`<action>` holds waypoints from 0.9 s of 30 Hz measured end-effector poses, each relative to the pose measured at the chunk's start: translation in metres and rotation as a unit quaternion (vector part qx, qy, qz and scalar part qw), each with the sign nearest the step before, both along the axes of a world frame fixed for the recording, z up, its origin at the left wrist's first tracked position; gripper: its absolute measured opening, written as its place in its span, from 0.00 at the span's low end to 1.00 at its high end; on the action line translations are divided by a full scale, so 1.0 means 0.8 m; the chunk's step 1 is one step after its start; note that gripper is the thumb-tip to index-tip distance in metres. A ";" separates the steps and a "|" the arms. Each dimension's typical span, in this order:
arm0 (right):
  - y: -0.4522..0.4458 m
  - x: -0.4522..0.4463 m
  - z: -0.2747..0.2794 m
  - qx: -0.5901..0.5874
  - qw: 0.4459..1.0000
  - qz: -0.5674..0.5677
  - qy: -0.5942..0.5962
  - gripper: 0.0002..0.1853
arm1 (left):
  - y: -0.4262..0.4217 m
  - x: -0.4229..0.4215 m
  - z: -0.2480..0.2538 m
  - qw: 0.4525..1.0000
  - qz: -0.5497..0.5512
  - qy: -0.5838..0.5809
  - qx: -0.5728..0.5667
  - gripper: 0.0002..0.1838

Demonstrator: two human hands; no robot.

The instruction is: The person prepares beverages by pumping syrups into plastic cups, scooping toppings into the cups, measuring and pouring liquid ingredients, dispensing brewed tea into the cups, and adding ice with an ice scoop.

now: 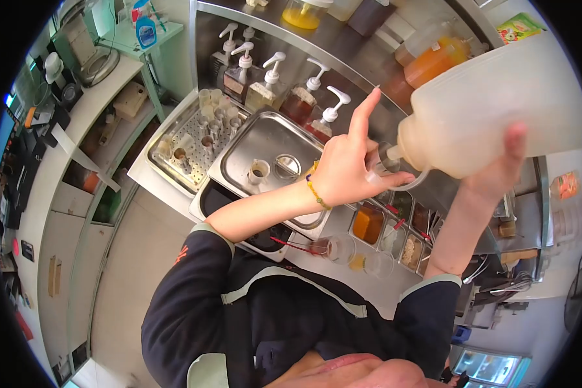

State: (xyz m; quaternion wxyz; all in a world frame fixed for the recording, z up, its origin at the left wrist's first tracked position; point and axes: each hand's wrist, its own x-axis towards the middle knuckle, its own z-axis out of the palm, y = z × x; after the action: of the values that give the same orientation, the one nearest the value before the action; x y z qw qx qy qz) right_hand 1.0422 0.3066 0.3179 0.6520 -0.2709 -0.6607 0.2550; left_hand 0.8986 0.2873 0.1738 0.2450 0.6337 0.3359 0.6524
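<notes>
My left hand (343,161), a beaded bracelet at its wrist, holds a small clear cup (385,161) between thumb and fingers, with the index finger stretched out. The cup meets the narrow spout of a large translucent white jug (504,103), which is tipped on its side. My right hand (498,161) grips the jug from below and keeps it raised, its thumb on the near side. How full the cup is I cannot tell. Under my left forearm are a steel lid (265,139) and a small cup (258,171) standing on it.
Pump bottles (271,84) stand in a row behind a perforated tray (165,161) of small measuring cups. Topping containers (368,223) and clear cups (339,249) are near my body. A steel shelf (278,29) with tubs and an orange-filled pitcher (436,61) runs above.
</notes>
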 end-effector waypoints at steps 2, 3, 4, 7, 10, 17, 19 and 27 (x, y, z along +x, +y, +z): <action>0.006 0.001 -0.009 -0.026 0.998 0.040 0.045 0.40 | 0.001 0.003 0.002 1.000 -0.013 -0.022 0.001 0.64; 0.006 0.006 -0.010 -0.052 0.993 0.064 0.079 0.40 | -0.001 0.001 0.004 1.000 -0.008 -0.014 -0.002 0.64; 0.006 0.009 -0.010 -0.077 0.987 0.087 0.115 0.40 | -0.003 -0.003 0.006 1.000 -0.003 -0.005 -0.005 0.64; 0.000 0.007 -0.001 -0.059 0.985 0.094 0.132 0.40 | -0.007 -0.009 0.007 1.000 -0.007 0.001 -0.005 0.64; 0.008 0.005 -0.019 -0.103 0.974 0.005 0.202 0.41 | 0.003 0.000 -0.002 0.999 0.006 -0.021 0.028 0.64; 0.020 0.047 -0.101 -0.286 0.752 0.326 0.497 0.30 | 0.103 -0.007 0.025 0.989 0.136 0.027 0.055 0.65; 0.013 0.052 -0.110 -0.277 0.719 0.336 0.542 0.30 | 0.177 -0.001 0.034 0.980 0.178 0.059 0.062 0.67; -0.030 0.082 -0.130 -0.293 0.669 0.294 0.617 0.32 | 0.360 -0.005 0.002 0.910 0.279 0.269 -0.146 0.76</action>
State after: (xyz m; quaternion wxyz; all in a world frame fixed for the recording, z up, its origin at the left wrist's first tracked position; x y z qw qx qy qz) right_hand 1.1080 0.2830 0.2140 0.6894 -0.0207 -0.0444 0.7227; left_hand 0.8944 0.5757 0.1758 0.0430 0.6228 0.6440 0.4422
